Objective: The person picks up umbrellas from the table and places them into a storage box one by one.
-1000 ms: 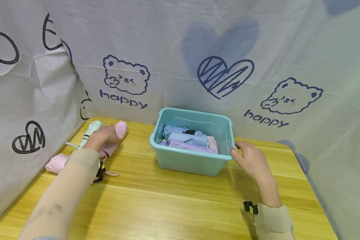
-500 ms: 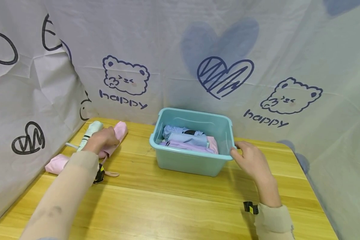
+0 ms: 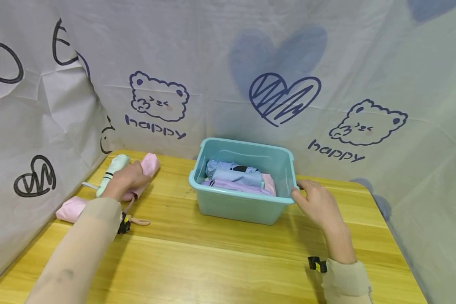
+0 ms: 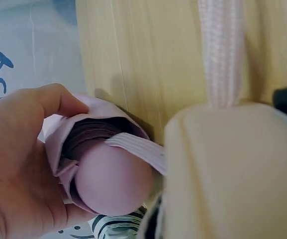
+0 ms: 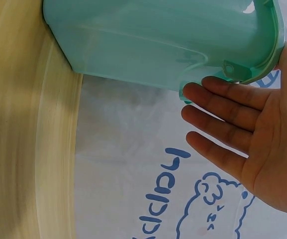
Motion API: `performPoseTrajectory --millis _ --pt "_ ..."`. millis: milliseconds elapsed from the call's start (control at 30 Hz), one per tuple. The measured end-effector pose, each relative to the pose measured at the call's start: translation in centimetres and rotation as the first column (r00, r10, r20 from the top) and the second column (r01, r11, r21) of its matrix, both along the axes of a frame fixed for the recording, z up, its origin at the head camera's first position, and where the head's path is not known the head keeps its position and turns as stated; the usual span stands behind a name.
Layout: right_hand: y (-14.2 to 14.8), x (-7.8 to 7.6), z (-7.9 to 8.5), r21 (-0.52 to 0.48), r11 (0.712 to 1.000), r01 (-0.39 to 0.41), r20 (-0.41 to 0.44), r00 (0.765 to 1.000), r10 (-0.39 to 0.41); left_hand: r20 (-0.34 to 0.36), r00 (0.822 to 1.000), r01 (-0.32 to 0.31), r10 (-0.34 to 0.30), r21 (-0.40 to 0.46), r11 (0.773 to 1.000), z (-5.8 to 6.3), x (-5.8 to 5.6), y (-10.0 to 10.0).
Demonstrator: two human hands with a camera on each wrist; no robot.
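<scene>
My left hand [image 3: 127,179] grips a folded pink umbrella [image 3: 150,164] at the table's back left. In the left wrist view, thumb and fingers wrap its cloth around the rounded pink handle end [image 4: 114,177], where a strap comes out. At the right end of a teal plastic bin [image 3: 235,209], my right hand [image 3: 321,204] has its thumb at the rim corner. The right wrist view shows its other fingers [image 5: 223,107] nearly straight, fingertips by the rim's underside. Inside the bin lie several folded umbrellas, among them a light blue one [image 3: 237,176] and a purple one [image 3: 239,185].
Left of my left hand lies a mint folded umbrella [image 3: 115,165] with dark stripes. A pale pink one [image 3: 71,209] sits nearer, partly behind my forearm. The wooden table [image 3: 213,261] meets a printed white cloth [image 3: 220,63] at the back and left.
My left hand has shifted slightly left and toward me, and the pink umbrella with it. The right hand and the bin stay in place.
</scene>
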State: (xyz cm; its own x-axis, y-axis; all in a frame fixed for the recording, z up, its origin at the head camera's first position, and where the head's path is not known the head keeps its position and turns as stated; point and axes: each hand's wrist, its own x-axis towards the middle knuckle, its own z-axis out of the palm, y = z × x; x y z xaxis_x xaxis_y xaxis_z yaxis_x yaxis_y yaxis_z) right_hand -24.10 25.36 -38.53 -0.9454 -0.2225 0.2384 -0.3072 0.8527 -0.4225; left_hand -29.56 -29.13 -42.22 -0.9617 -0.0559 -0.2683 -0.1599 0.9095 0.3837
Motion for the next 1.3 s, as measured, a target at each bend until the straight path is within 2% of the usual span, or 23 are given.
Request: performPoseTrajectory --millis 167,333,567,667,933,1133,1300 --pt "0.0 0.0 0.0 -0.003 1.0 -0.006 -0.003 1.0 0.006 -0.055 0.998 -0.013 0.012 -0.012 1.0 -0.4 0.0 -0.1" --pt "-0.1 0.0 0.0 0.0 1.0 -0.008 -0.004 1.0 0.008 -0.107 0.993 -0.049 0.058 0.085 0.995 -0.6 0.2 0.2" --pt "0.0 0.1 -0.1 0.001 1.0 -0.007 -0.006 1.0 0.007 -0.268 0.958 -0.056 0.1 0.166 0.984 -0.7 0.7 1.4" --pt "0.0 0.1 -0.1 -0.002 1.0 -0.008 -0.01 1.0 0.008 -0.278 0.951 -0.071 0.137 0.236 0.969 -0.2 1.0 2.1" --pt "-0.1 0.1 -0.1 0.004 1.0 -0.009 -0.012 1.0 0.009 -0.276 0.94 -0.104 0.201 0.329 0.939 1.2 1.9 4.0" --pt "-0.1 0.1 -0.1 0.0 1.0 -0.006 -0.008 1.0 0.006 -0.315 0.927 -0.079 0.204 0.368 0.926 2.5 2.2 5.4" --pt "0.0 0.0 -0.2 0.0 1.0 -0.008 -0.013 1.0 0.008 -0.317 0.93 -0.041 0.188 0.416 0.908 3.7 2.5 6.6"
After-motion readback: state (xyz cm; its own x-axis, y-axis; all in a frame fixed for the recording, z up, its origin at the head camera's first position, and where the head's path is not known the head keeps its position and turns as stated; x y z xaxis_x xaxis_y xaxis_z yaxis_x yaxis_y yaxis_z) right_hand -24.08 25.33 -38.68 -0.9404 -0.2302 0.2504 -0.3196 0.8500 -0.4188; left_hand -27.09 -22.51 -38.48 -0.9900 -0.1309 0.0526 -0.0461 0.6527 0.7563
